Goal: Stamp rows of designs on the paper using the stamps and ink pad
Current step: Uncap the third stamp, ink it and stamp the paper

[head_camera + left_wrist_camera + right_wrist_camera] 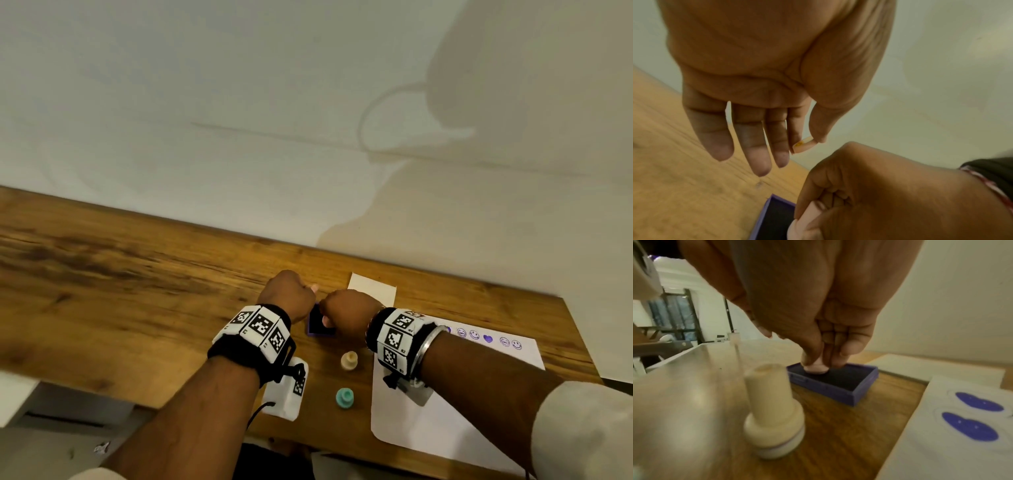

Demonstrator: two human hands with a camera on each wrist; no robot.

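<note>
The ink pad (838, 382) sits open on the wooden table (137, 274), and I use it as my landmark. My right hand (349, 308) has a pink stamp (816, 368) pinched between thumb and fingertips, its face pressed down into the dark pad, I think to load it with ink for the next print. My left hand (287, 294) hangs just left of the pad, fingers (758, 154) loosely extended and holding nothing; probably it is there to steady the case if it slides. Nearer to me than the pad stand a cream stamp (349, 359) and then a teal stamp (344, 398), both upright so their inked faces stay down and within reach. Right of the pad lies the paper (445, 411), close enough for a short carry, with one row of purple smileys and hearts (488, 338) along its far edge.
</note>
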